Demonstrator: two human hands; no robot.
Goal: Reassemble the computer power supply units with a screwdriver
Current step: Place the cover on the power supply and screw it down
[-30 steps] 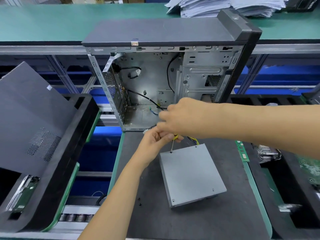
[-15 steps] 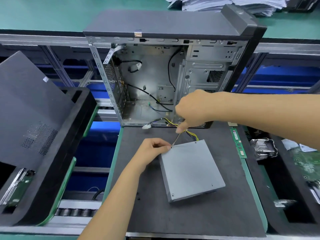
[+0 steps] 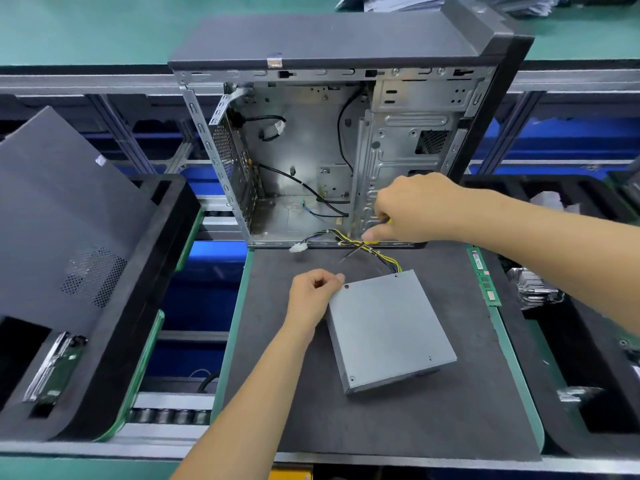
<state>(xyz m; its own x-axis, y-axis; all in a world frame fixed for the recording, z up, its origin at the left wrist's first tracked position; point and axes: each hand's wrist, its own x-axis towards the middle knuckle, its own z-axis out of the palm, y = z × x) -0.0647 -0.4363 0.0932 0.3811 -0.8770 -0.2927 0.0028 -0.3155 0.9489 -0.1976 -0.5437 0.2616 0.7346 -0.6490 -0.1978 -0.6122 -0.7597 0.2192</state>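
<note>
The power supply unit (image 3: 389, 332) lay flat on the dark work mat (image 3: 398, 420), near the centre and slightly right, with its cable bundle (image 3: 374, 252) running from the far edge into the open computer case (image 3: 311, 161) standing at the far side of the mat. A screw sat in the far-left corner of the lid (image 3: 346, 286); the other visible corner holes could not be judged. The left hand (image 3: 313, 294) rested against that far-left corner, fingers curled, thumb and forefinger pressed together; whether they pinched a screw could not be told. The right hand (image 3: 412, 209) hovered above the cables, fingers closed round the screwdriver (image 3: 360, 249), whose shaft pointed down and left, clear of the unit. Likely risks: the tip could snag or nick the cable insulation directly beneath it, and a loose screw could drop onto the dark mat and be lost. A removed side panel (image 3: 65, 220) leaned at the far left.
</note>
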